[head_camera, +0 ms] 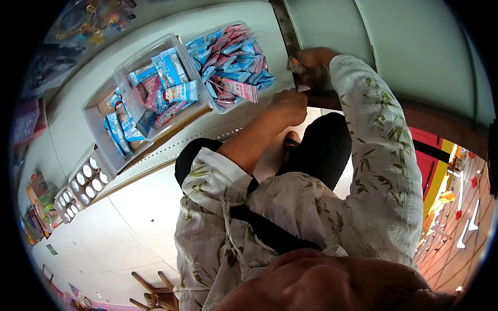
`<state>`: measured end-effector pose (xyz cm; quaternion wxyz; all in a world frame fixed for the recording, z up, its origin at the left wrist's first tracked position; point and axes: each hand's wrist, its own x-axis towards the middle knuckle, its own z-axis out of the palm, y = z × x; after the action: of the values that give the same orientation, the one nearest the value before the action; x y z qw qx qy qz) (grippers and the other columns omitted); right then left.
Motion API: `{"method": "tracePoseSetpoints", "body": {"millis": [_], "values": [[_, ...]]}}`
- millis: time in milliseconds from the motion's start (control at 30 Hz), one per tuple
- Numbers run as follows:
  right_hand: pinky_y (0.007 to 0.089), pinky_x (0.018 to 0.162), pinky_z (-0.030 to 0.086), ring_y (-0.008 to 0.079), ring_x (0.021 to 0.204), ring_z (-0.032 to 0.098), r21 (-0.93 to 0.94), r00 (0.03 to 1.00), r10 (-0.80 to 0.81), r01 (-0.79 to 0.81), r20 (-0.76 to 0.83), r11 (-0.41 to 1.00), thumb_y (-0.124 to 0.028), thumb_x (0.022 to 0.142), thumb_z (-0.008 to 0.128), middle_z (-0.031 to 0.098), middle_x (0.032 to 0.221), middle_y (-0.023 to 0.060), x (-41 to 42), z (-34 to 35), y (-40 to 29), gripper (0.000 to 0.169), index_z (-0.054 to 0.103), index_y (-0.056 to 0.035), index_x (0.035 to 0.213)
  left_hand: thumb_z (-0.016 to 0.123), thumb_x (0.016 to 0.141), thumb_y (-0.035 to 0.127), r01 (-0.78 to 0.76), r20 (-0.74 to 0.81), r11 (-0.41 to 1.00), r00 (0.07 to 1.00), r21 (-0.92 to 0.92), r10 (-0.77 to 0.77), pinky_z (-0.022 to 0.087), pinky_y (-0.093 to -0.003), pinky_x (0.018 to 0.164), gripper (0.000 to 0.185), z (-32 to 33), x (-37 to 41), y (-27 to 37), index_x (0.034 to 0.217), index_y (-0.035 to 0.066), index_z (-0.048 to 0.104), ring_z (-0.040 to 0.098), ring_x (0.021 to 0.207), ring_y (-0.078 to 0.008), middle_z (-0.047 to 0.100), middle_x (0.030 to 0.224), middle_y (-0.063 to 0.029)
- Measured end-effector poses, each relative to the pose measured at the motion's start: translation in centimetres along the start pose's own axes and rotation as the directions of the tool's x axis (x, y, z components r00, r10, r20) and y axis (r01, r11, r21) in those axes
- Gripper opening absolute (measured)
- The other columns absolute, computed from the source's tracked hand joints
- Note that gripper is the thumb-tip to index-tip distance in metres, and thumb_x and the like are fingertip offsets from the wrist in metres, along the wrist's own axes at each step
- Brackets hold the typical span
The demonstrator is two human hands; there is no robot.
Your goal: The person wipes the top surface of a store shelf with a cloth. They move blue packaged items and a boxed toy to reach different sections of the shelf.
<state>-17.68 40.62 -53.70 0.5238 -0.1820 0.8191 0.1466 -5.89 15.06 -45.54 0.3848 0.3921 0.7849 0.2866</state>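
My left hand (pixel 291 104) is at the front edge of the white shelf, its fingers curled and seen from the back. A small pale piece (pixel 304 88) shows beside its fingertips; whether the hand grips it is unclear. Beyond it, my right hand (pixel 316 58) is by the dark upright post, fingers bent around a small blurred thing (pixel 295 67) with an orange spot. Left of my hands, a clear plastic bin (pixel 206 95) is heaped with blue and pink snack packets (pixel 237 58). A second clear bin (pixel 126 83) holds more packets (pixel 171 68).
A third bin (pixel 95 116) sits partly beneath the second. Farther left is a tray of white round-topped items (pixel 89 191). The dark metal post (pixel 286 31) and a cabinet panel (pixel 330 27) border my right hand. A wooden stool (pixel 157 291) stands on the tiled floor behind.
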Motion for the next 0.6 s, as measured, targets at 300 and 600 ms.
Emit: {"method": "tracePoseSetpoints", "body": {"millis": [300,600], "values": [[0.045,0.075,0.053,0.0396,0.088,0.064,0.541,0.785,0.368,-0.049,-0.499,0.84,-0.001,0.078,0.064,0.064,0.09,0.0223,-0.9,-4.1,2.2,0.049,0.038,-0.0058,0.119,0.058,0.086,0.029,-0.037,-0.008,0.999,0.999,-0.025,0.037,0.046,-0.045,0.092,0.042,-0.3,0.6,0.4,0.117,0.001,0.057,0.056,0.109,-0.0369,0.056,0.118,-0.0211],[0.0444,0.085,0.051,0.0381,0.1,0.061,0.322,0.654,0.455,-0.322,-0.605,0.89,-0.01,0.085,0.056,0.042,0.126,0.0159,-0.7,-4.8,-1.8,0.043,0.05,-0.0174,0.127,0.06,0.085,0.035,-0.005,-0.015,1.0,1.0,-0.001,0.005,0.046,-0.0445,0.091,0.045,0.8,1.4,-0.5,0.111,-0.001,0.057,0.057,0.106,-0.0367,0.057,0.113,-0.0217]]}}
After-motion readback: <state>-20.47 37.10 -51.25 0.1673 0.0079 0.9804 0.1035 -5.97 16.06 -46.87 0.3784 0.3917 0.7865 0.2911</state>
